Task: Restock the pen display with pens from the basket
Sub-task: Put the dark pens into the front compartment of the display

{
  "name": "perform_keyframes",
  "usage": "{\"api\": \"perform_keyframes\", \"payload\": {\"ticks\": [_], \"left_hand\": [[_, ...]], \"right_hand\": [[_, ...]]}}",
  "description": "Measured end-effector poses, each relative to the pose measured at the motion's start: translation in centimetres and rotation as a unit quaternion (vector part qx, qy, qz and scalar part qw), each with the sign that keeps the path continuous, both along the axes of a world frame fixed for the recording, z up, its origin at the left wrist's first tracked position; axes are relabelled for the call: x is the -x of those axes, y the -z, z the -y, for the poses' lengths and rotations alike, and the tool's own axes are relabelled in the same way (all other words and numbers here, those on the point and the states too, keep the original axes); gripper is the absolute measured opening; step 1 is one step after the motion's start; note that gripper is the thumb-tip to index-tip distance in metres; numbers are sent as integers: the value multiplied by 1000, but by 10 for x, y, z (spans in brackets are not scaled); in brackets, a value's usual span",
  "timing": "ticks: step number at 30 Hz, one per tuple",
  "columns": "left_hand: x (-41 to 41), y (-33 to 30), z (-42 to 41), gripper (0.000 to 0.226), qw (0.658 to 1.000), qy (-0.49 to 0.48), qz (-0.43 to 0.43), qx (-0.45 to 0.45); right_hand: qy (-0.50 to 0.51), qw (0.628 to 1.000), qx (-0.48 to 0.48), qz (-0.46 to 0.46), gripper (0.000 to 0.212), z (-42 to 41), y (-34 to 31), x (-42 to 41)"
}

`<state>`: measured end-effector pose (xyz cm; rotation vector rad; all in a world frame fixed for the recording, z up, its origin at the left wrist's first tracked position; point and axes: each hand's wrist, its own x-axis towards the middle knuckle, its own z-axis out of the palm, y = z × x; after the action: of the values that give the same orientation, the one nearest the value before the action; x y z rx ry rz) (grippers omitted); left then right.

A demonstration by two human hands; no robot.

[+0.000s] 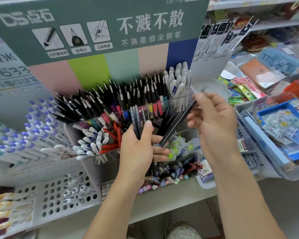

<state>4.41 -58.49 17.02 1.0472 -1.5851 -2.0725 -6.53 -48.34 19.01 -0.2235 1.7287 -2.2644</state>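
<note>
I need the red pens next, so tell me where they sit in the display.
In the head view the red pens lie in a clear front compartment, left of centre, just left of the left hand and right of the white blue-printed pens.

A pale shelf (171, 200) runs beneath the hands, under even shop light. Above them rises a grey-green signboard (100, 25) with white lettering. To their right, more shelves (259, 4) carry packaged stationery (245, 87).
</note>
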Motion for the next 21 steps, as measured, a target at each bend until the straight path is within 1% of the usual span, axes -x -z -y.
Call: {"api": "perform_keyframes", "payload": {"ticks": [2,3,6,9,11,13,14,18,21], "left_hand": [[-3,2,3,23,1000,-5,12,17],[-4,3,4,26,1000,-7,13,15],[-4,3,5,30,1000,-13,12,-13],[-3,3,7,20,999,-25,9,-40],[-3,5,9,18,998,-31,5,-60],[-2,5,10,19,997,-21,-2,-71],[-2,6,9,16,997,-14,-9,-72],[-3,5,6,10,998,19,-34,-54],[-6,4,4,6,997,43,-49,-34]], "right_hand": [[46,998,20,-41,16,-5,-4,9],[60,996,8,-66,16,-6,-3,13],[67,983,-98,-142,14,-7,10,18],[61,961,-190,-192,14,-4,30,16],[56,949,-230,-206,15,0,44,15],[45,941,-259,-211,5,3,58,15],[40,937,-272,-215,4,5,63,15],[44,932,-282,-225,10,7,69,12],[40,935,-277,-216,19,6,68,11]]}}
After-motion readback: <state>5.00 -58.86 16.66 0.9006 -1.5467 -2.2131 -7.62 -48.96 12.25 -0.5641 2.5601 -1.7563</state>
